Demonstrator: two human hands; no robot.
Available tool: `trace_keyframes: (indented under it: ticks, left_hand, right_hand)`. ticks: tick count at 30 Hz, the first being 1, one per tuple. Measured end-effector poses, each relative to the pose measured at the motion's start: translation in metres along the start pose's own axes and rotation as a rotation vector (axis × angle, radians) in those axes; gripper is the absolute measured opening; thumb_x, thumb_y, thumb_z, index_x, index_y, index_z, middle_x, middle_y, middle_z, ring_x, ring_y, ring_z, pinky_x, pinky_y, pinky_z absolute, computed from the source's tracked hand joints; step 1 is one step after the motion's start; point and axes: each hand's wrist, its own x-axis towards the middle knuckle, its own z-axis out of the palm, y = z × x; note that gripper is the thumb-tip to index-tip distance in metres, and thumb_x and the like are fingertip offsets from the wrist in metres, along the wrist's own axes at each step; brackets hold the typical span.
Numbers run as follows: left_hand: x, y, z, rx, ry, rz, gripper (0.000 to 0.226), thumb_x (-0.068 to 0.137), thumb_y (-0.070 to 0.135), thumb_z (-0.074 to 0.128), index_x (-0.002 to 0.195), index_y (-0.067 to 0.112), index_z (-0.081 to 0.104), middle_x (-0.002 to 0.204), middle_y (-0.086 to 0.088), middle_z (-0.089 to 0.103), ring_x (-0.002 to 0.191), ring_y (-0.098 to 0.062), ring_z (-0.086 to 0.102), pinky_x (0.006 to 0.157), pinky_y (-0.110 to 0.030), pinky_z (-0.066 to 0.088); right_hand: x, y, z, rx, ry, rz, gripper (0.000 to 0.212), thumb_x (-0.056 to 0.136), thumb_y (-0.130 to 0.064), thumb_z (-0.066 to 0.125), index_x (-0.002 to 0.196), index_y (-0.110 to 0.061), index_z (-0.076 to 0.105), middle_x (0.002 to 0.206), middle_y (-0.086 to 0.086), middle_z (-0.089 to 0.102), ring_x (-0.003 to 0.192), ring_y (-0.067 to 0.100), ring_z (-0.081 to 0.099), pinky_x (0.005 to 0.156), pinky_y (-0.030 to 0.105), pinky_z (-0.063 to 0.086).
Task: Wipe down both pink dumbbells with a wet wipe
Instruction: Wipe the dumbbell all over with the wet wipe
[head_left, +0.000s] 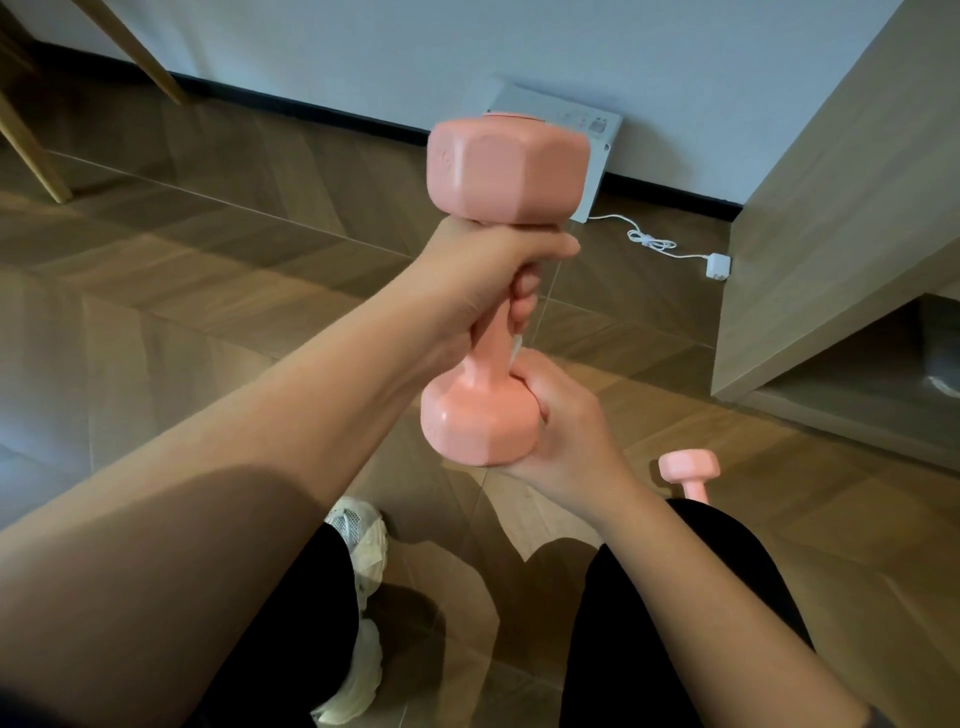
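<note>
The left hand (483, 280) is wrapped tight round the thin middle bar of a pink dumbbell (506, 171), which stands almost upright in the air. The right hand (561, 421) is curled round its bottom end from the right side. A small white bit of wet wipe (517, 349) peeks out just above that hand, against the bar.

Wooden chair legs (31, 150) stand far left. A white shoe (363, 540) sits on the wood floor (208, 260) under the arms. A white box (597, 135) leans on the wall, partly hidden behind the dumbbell's top. A white cable (649, 241) lies beside it. The second dumbbell (688, 467) rests on the floor near the right wrist, half hidden by a black-clad leg (701, 597). A wooden cabinet (831, 208) stands far right.
</note>
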Motion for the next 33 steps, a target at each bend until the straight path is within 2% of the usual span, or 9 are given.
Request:
trace_keyframes:
  ticks: [5,9,12,16,21,26,28,31,33]
  left_hand:
    - [-0.002,0.009,-0.008,-0.085,-0.237,-0.1,0.047,0.087,0.013,0.06,0.043,0.023,0.047,0.041,0.006,0.029,0.037,-0.011,0.027,0.046,-0.023,0.032]
    - [0.0,0.01,-0.006,-0.007,-0.131,-0.059,0.025,0.087,0.016,0.067,0.065,0.017,0.055,0.052,-0.002,0.049,0.045,-0.015,0.047,0.052,-0.025,0.046]
    - [0.003,0.005,0.0,0.035,0.0,-0.052,0.019,0.081,0.019,0.076,0.075,0.015,0.059,0.056,-0.002,0.051,0.049,-0.016,0.053,0.056,-0.026,0.051]
    - [0.006,-0.003,-0.001,0.068,0.187,-0.014,0.021,0.076,0.014,0.078,0.067,0.016,0.06,0.043,0.002,0.048,0.037,-0.011,0.045,0.045,-0.021,0.042]
    - [0.003,-0.006,0.0,0.009,0.114,0.013,0.024,0.077,-0.003,0.058,0.059,0.012,0.053,0.042,0.0,0.044,0.036,-0.013,0.039,0.044,-0.022,0.037]
    - [0.001,0.0,-0.002,-0.066,0.012,-0.009,0.029,0.079,-0.003,0.055,0.055,0.013,0.049,0.045,-0.002,0.043,0.038,-0.014,0.038,0.045,-0.022,0.038]
    - [0.0,-0.002,0.001,-0.031,0.035,0.003,0.025,0.081,-0.001,0.062,0.061,0.011,0.054,0.046,-0.002,0.048,0.039,-0.015,0.043,0.048,-0.025,0.044]
    - [0.0,-0.007,0.007,-0.018,0.14,0.009,0.014,0.08,0.007,0.073,0.076,0.01,0.06,0.048,-0.001,0.054,0.043,-0.015,0.051,0.052,-0.026,0.048]
    - [0.0,-0.01,0.006,-0.019,0.21,0.004,0.018,0.079,0.014,0.077,0.078,0.013,0.059,0.047,0.001,0.052,0.041,-0.013,0.048,0.048,-0.023,0.045]
  right_hand:
    - [-0.003,-0.004,-0.005,0.061,0.077,-0.061,0.058,0.06,-0.026,0.092,0.102,-0.013,0.054,0.099,0.001,0.06,0.088,0.013,0.057,0.068,0.033,0.047]
    - [-0.006,-0.003,0.0,0.032,0.174,-0.026,0.064,0.058,-0.028,0.091,0.106,-0.022,0.049,0.109,-0.01,0.056,0.099,0.006,0.055,0.076,0.022,0.046]
    - [-0.007,0.004,0.003,-0.108,0.2,-0.107,0.063,0.06,-0.024,0.09,0.105,-0.018,0.047,0.11,-0.006,0.053,0.099,0.006,0.052,0.079,0.013,0.039]
    - [-0.002,0.007,0.006,-0.189,0.125,-0.081,0.059,0.06,-0.024,0.091,0.1,-0.01,0.05,0.101,0.003,0.056,0.09,0.012,0.052,0.066,0.026,0.045]
    - [0.001,0.005,0.001,-0.076,-0.004,-0.026,0.057,0.064,-0.022,0.09,0.109,-0.008,0.058,0.108,0.003,0.06,0.099,0.016,0.056,0.077,0.034,0.05]
    - [-0.001,0.003,-0.004,-0.139,0.093,-0.091,0.053,0.059,-0.023,0.09,0.094,-0.005,0.055,0.094,0.007,0.057,0.081,0.022,0.053,0.062,0.042,0.045]
    - [-0.004,0.004,0.0,-0.19,0.138,-0.108,0.056,0.058,-0.023,0.09,0.093,-0.01,0.049,0.093,0.005,0.054,0.08,0.018,0.05,0.061,0.038,0.045]
    - [-0.008,0.007,0.004,-0.288,0.214,-0.149,0.065,0.057,-0.032,0.091,0.096,-0.017,0.041,0.099,0.0,0.049,0.086,0.014,0.049,0.065,0.023,0.038]
    - [-0.01,0.008,0.005,-0.323,0.219,-0.145,0.065,0.058,-0.034,0.091,0.099,-0.015,0.044,0.102,0.002,0.052,0.09,0.015,0.052,0.066,0.024,0.041]
